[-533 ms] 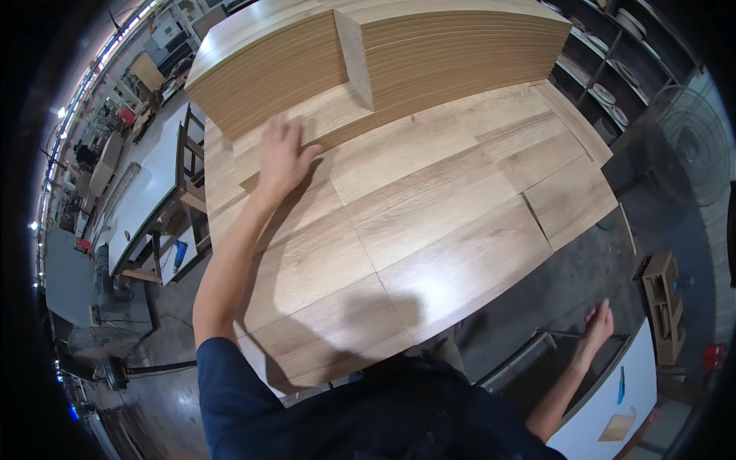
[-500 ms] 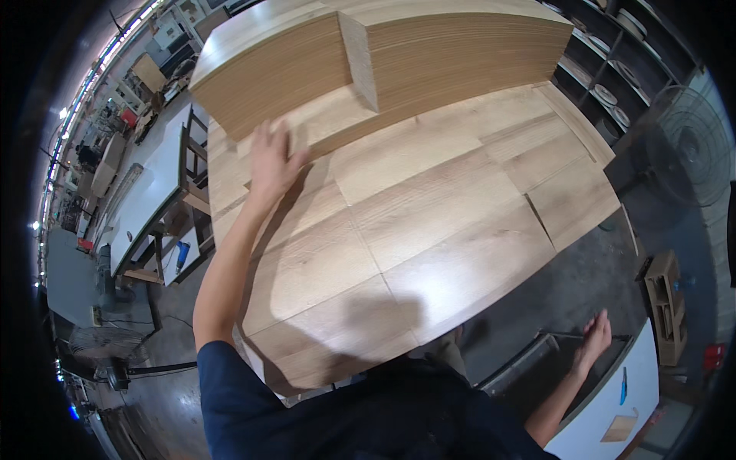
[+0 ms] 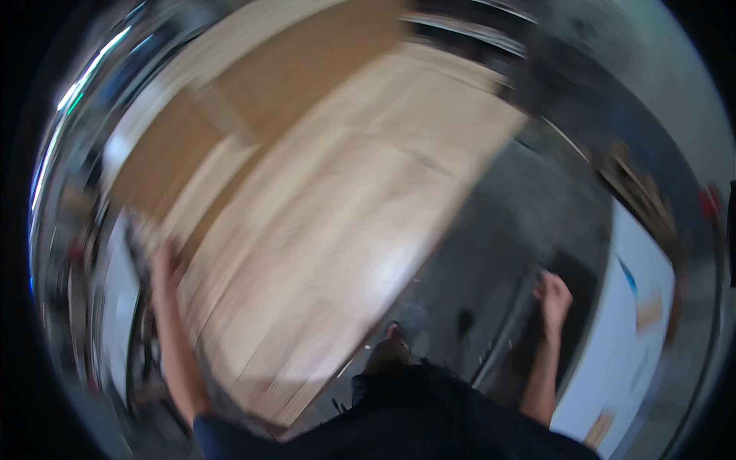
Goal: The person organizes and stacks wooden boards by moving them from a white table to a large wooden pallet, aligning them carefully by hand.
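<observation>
Motion blurs much of the view. My left hand [image 3: 165,264] is at the near left corner of the stacked wood-grain boards, with its thumb apart from its fingers. It seems to hold nothing, and whether it touches the boards I cannot tell. Stepped piles of these boards [image 3: 307,65] rise at the far left, their layered brown edges showing. In front of them spreads a lower layer of pale wood-grain boards [image 3: 307,230]. My right hand [image 3: 553,300], fingers curled in, hangs at the right above a dark metal frame [image 3: 510,326], and no object shows in it.
A white-topped table [image 3: 613,337] stands at the right with a blue tool [image 3: 628,274] and a small wood piece [image 3: 648,313] on it. Grey floor [image 3: 491,222] separates it from the boards. Dark shelves [image 3: 468,34] stand beyond; another white table [image 3: 116,299] is at the left.
The view has swung to the right, so the boards now sit further left and slanted. My left hand appears further left and lower. My right arm stays low at the right, its fingers more curled.
</observation>
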Tool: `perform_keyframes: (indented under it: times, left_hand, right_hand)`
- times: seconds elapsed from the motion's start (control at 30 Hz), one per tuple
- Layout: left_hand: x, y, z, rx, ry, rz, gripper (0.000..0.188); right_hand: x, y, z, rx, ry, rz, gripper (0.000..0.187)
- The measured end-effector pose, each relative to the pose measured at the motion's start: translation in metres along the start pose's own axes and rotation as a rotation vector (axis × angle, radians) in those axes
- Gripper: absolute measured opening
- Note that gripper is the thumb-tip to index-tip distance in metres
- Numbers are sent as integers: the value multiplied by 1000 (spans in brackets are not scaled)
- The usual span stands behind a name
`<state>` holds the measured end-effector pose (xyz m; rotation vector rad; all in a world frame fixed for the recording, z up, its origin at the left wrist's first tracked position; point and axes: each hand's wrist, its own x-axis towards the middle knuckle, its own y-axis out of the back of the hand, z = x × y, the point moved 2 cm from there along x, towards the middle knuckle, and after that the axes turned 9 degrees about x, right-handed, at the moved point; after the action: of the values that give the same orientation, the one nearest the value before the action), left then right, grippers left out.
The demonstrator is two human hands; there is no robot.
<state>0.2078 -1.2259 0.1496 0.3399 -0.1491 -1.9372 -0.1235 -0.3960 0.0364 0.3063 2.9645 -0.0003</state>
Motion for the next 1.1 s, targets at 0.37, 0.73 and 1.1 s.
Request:
perform_keyframes:
  times: [0.37,0.73,1.1]
  left_hand:
    - [-242,-250,172,908,-1539,146,68]
    - [-567,-500,83,679,-759,-1765,42]
    - [-939,-621,-123,642,-1089,-2398,52]
  right_hand:
    - [-134,269,79,-125,39,794,44]
    - [-303,558,143,-1054,-134,1429,79]
    - [-385,597,185,-913,-151,1714,60]
